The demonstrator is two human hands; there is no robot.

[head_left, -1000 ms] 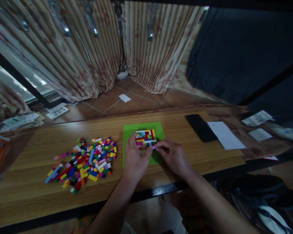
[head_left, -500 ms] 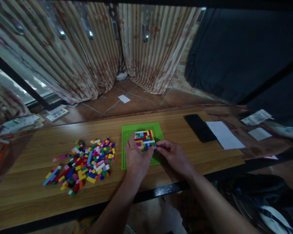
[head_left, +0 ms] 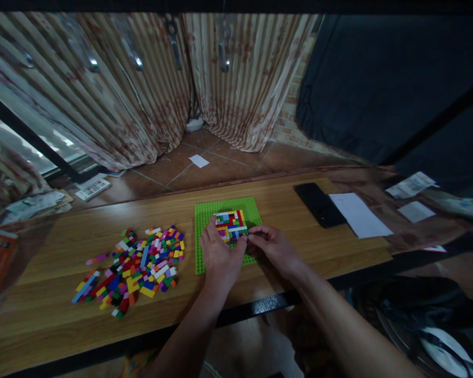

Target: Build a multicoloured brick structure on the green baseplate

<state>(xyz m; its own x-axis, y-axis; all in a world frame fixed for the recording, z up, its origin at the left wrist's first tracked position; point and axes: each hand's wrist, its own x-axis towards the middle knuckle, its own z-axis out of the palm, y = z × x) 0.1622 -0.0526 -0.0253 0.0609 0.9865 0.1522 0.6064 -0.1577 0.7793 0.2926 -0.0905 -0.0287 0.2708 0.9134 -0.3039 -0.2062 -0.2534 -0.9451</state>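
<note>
A block of many-coloured toy bricks [head_left: 232,223] sits over the green baseplate [head_left: 202,257], towards its middle. My left hand [head_left: 222,257] is closed around the block's left and near sides, with the thumb at the near right edge. At the block's near right corner, my right hand [head_left: 274,247] pinches with thumb and fingertips. Whatever is between those fingertips is too small and too covered to make out. Part of the block's near left side is hidden behind my left hand.
Loose bricks [head_left: 136,270] lie in a wide heap on the wooden table [head_left: 55,325], left of the baseplate. On the right lie a black phone-like slab [head_left: 319,205] and a white sheet of paper [head_left: 360,215]. The table's dark front edge [head_left: 268,306] runs below my wrists.
The whole view has shifted slightly. Both hands keep about the same places at the brick block, with my right fingertips still at its near right corner.
</note>
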